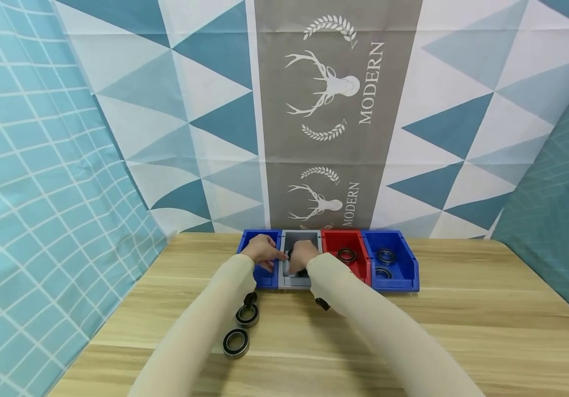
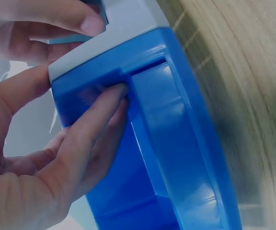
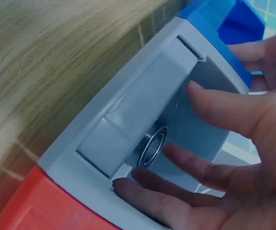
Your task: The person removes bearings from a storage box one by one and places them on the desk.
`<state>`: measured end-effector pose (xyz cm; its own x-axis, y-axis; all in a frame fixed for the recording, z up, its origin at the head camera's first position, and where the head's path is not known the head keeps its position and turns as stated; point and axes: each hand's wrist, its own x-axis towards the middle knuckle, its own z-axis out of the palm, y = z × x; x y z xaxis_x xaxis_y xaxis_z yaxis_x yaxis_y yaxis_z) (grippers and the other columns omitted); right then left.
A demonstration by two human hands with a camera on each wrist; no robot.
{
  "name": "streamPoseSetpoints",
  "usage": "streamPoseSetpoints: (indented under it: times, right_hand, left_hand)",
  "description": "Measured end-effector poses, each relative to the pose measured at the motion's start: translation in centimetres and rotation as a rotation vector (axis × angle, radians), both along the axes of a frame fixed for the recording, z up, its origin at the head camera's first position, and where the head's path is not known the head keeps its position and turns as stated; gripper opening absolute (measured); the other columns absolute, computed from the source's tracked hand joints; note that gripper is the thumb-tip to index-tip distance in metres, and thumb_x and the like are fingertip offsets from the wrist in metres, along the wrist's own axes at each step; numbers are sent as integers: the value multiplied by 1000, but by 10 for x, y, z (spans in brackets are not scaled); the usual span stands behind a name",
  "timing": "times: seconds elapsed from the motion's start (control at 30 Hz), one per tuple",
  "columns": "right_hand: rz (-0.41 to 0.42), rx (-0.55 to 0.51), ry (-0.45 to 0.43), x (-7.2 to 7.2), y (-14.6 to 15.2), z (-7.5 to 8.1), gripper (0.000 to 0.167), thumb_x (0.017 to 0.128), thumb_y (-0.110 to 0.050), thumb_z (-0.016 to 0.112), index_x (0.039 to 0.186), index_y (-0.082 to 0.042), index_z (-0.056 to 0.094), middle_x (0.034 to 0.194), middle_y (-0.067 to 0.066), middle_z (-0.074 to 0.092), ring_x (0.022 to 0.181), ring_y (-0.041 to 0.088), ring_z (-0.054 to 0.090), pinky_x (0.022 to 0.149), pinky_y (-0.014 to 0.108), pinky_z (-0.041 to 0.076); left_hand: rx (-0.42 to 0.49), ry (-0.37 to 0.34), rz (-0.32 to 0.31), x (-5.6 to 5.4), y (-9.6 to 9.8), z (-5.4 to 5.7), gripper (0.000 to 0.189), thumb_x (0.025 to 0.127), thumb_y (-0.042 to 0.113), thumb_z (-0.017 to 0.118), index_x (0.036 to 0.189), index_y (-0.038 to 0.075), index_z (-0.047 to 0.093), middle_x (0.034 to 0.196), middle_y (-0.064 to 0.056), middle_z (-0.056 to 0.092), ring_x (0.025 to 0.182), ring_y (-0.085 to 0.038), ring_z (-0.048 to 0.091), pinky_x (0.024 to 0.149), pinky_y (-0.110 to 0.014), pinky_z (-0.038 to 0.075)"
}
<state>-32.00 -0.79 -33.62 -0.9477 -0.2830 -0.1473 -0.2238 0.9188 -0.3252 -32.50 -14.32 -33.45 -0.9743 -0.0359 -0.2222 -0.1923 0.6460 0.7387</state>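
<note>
At the left blue bin (image 1: 265, 283), my left hand (image 1: 262, 252) straddles the side wall shared with the grey bin (image 1: 288, 283). In the left wrist view, some fingers (image 2: 96, 123) press inside the blue bin while another digit lies over the grey rim, pinching the walls. My right hand (image 3: 214, 163) reaches into the grey bin with fingers spread and relaxed. A ball bearing (image 3: 138, 155) stands on edge against the bin's front wall, right by those fingertips. From the head view, my right hand hides much of the grey bin.
Right of the grey bin, a red bin (image 1: 360, 268) holds a bearing and another blue bin (image 1: 396, 285) holds two. Two black-sealed bearings, one nearer (image 1: 235, 355) and one farther (image 1: 247, 325), lie on the wooden table (image 1: 284, 353) beside my left forearm. A patterned curtain stands behind.
</note>
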Motion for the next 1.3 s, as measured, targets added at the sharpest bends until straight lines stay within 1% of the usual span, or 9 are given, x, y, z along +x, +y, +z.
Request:
streamPoseSetpoints:
  times: [0.13, 0.27, 0.6, 0.73, 0.83, 0.97, 1.07, 1.17, 1.3]
  right_hand:
    - [-42, 24, 16, -6, -6, -7, 27, 74, -15, 80, 96, -4, 71, 105, 11, 68, 74, 17, 53, 64, 29, 51]
    - [-82, 10, 24, -11, -9, -13, 25, 70, -10, 81, 92, -4, 71, 97, 10, 66, 70, 18, 52, 59, 29, 49]
    - [-98, 49, 19, -12, -10, -16, 9, 72, 2, 73, 75, -4, 67, 83, 12, 59, 54, 17, 42, 44, 27, 33]
    - [-90, 14, 9, -10, -9, -13, 2, 80, -1, 68, 80, -2, 67, 84, 12, 61, 53, 17, 45, 41, 26, 34]
    - [-91, -20, -1, -10, -9, -11, 7, 88, -5, 62, 88, -1, 68, 90, 13, 64, 56, 18, 50, 44, 27, 38]
    - [-98, -35, 3, -12, -11, -13, 15, 93, -12, 58, 96, -1, 67, 104, 14, 67, 67, 20, 55, 64, 34, 49]
    - [-81, -33, 26, -14, -13, -18, 16, 93, -13, 59, 98, -1, 67, 109, 14, 67, 71, 20, 54, 76, 39, 50]
    - [-51, -45, 43, -15, -15, -22, 13, 90, -9, 61, 97, 1, 67, 103, 16, 66, 66, 20, 52, 66, 36, 50]
    - [-41, -70, 60, -13, -14, -21, 9, 87, -4, 63, 93, 2, 66, 94, 17, 64, 60, 20, 50, 49, 30, 41]
  left_hand:
    - [4, -5, -13, -2, 1, 0, 33, 79, 12, 78, 76, 9, 45, 72, -5, 51, 50, -14, 58, 59, -33, 60]
    - [23, -14, -10, -3, 0, -1, 32, 79, 11, 78, 78, 9, 46, 74, -5, 51, 49, -14, 59, 61, -33, 60]
    - [15, -25, -3, -6, 2, -2, 30, 77, 10, 79, 81, 8, 50, 75, -6, 54, 51, -15, 59, 59, -33, 60]
    - [14, -19, -8, -5, 1, 1, 31, 78, 10, 78, 84, 7, 48, 77, -6, 52, 51, -14, 59, 60, -32, 60]
    - [9, -15, -14, -4, 0, 4, 31, 79, 11, 78, 85, 7, 47, 78, -7, 52, 50, -14, 59, 61, -32, 60]
    - [8, -23, -25, -4, -2, 5, 31, 80, 12, 77, 86, 7, 47, 79, -6, 52, 51, -13, 59, 61, -31, 60]
    - [13, -33, -27, -4, -3, 3, 30, 81, 12, 76, 87, 7, 47, 80, -6, 52, 51, -13, 60, 60, -30, 60]
    - [18, -36, -22, -4, -4, 2, 29, 81, 11, 76, 88, 7, 47, 80, -6, 52, 50, -13, 59, 59, -30, 60]
    - [22, -32, -23, -3, -4, 2, 29, 81, 11, 76, 86, 7, 47, 79, -6, 51, 50, -13, 59, 59, -31, 60]
